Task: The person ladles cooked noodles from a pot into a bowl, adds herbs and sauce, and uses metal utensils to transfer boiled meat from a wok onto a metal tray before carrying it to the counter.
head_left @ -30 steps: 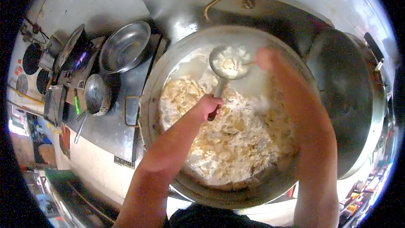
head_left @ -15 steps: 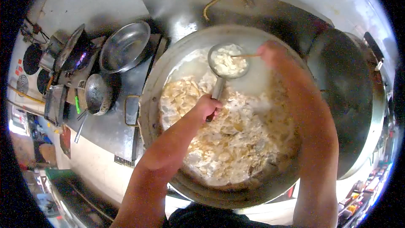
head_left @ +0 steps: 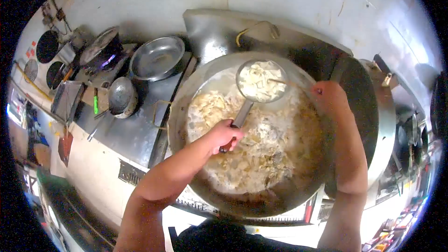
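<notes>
The left hand (head_left: 225, 135) is closed in a full fist around the lower end of the ladle handle (head_left: 239, 120). From that grip the handle runs up and away from the person, slightly to the right, to the ladle bowl (head_left: 260, 82), which is held clear above the contents near the far rim of the large wok (head_left: 326, 158). The bowl is loaded with pale, flat pieces of food (head_left: 257, 84). The long axis of the ladle therefore points from near-left to far-right, with the load at the far end from the grip.

The right hand (head_left: 329, 95) sits at the far right side of the wok, level with the bowl. It appears pinched on a thin stick (head_left: 279, 82) whose tip reaches left into the loaded bowl; the fingers are blurred, so the hold cannot be confirmed. Of the two hands, the right is nearer to the bowl.

Below the bowl, the wok holds a mass of similar pale pieces in foaming liquid. To the left stand an empty steel basin (head_left: 158, 58) and a smaller pan (head_left: 122, 97).
</notes>
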The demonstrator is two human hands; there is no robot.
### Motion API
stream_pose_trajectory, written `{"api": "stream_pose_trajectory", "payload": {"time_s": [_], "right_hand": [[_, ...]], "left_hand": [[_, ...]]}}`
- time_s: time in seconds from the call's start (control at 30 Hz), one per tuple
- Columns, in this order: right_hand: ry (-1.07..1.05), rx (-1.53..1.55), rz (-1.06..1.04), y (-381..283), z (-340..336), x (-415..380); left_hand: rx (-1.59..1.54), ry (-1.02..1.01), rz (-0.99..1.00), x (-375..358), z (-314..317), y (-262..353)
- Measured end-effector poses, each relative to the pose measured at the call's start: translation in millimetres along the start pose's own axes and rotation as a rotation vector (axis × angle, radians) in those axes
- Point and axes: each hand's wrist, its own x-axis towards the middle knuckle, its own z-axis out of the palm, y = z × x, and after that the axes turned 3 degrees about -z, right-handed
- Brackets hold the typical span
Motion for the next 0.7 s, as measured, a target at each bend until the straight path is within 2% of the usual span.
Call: {"api": "stream_pose_trajectory", "payload": {"time_s": [0.03, 0.17, 0.23, 0.27, 0.3, 0.4, 0.47, 0.53, 0.6, 0.7], "right_hand": [[-0.04, -0.057, 0.036, -13, -13, -13], [-0.11, -0.24, -0.068, -43, -25, -50], [0.06, -0.034, -0.308, -61, -11, -67], [0.052, -0.031, -0.341, -73, -2, -74], [0.083, 0.075, -0.38, -86, 8, -80], [0.121, 0.237, -0.564, -135, 23, -109], [-0.03, 0.696, -0.337, -166, 44, -128], [-0.027, 0.742, -0.465, -207, 52, -146], [-0.176, 0.704, -0.314, -249, 52, -166], [-0.221, 0.853, -0.371, -325, 64, -198]], "left_hand": [[-0.006, 0.023, -0.005, -20, 4, -1], [-0.009, 0.029, -0.025, -94, 4, -12], [-0.021, 0.065, -0.023, -136, 5, -22], [-0.02, 0.091, -0.036, -157, 2, -29], [0.046, 0.024, -0.041, -170, -10, -43], [-0.019, 0.155, -0.006, -232, -20, -76], [-0.008, 0.173, -0.046, -277, -35, -98], [0.049, 0.243, -0.075, -320, -52, -124], [-0.048, 0.275, -0.033, -358, -62, -155], [-0.142, 0.363, -0.053, -433, -78, -187]]}}
